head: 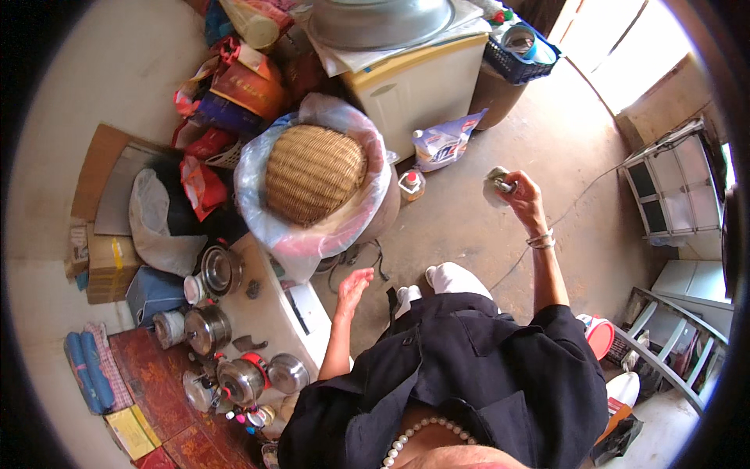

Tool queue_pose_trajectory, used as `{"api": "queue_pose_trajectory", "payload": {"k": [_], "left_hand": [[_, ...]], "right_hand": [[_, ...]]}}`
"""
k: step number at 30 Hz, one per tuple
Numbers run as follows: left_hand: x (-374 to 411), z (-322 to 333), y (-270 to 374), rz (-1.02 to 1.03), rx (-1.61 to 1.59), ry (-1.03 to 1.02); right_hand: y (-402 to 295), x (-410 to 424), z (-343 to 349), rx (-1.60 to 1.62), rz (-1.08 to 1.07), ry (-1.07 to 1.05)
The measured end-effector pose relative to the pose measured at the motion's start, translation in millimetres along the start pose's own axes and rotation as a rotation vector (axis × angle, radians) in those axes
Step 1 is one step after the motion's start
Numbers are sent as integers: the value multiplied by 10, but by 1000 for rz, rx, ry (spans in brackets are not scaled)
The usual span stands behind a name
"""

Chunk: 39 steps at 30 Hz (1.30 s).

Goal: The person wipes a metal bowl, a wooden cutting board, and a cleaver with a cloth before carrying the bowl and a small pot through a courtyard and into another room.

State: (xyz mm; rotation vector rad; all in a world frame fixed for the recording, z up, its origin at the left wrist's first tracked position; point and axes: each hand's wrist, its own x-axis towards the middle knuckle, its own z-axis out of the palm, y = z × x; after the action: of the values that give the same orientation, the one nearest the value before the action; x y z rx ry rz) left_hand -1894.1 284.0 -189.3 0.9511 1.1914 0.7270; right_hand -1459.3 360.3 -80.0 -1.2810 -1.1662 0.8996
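Note:
My right hand (521,193) is raised over the concrete floor, its fingers closed on a greyish cloth-like bundle (495,186). The bundle is blurred, so I cannot tell exactly what it is. Two metal bangles (540,239) circle that wrist. My left hand (354,288) hangs empty with fingers extended, beside the cooking table (258,311). Beyond it stands a large round vat (384,217) draped with clear plastic sheeting (304,249). A woven wicker basket (316,173) rests bottom up on top of the vat.
Past the vat are a plastic bottle with a red cap (412,184), a detergent bag (448,140) and a white cabinet (425,88) under a metal basin (381,23). Pots (208,330) and a cleaver (249,343) lie left. A ladder (671,343) leans right; a cable (577,199) crosses the floor.

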Motion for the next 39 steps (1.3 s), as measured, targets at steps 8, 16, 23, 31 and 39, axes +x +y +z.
{"api": "queue_pose_trajectory", "payload": {"k": [8, 16, 23, 31, 39], "left_hand": [[1026, 1649, 1563, 722, 22, -431], [1230, 2616, 2403, 323, 177, -244], [1343, 2820, 2869, 563, -274, -496], [1635, 3269, 2775, 418, -136, -764], [1591, 3360, 2735, 400, 242, -668]], "right_hand": [[-492, 258, 110, 70, 20, -284], [-629, 763, -659, 673, 61, -146], [-562, 679, -1169, 702, 46, 36], [-929, 627, -1058, 529, -8, -93], [-1062, 517, -887, 312, -148, 99]]}}
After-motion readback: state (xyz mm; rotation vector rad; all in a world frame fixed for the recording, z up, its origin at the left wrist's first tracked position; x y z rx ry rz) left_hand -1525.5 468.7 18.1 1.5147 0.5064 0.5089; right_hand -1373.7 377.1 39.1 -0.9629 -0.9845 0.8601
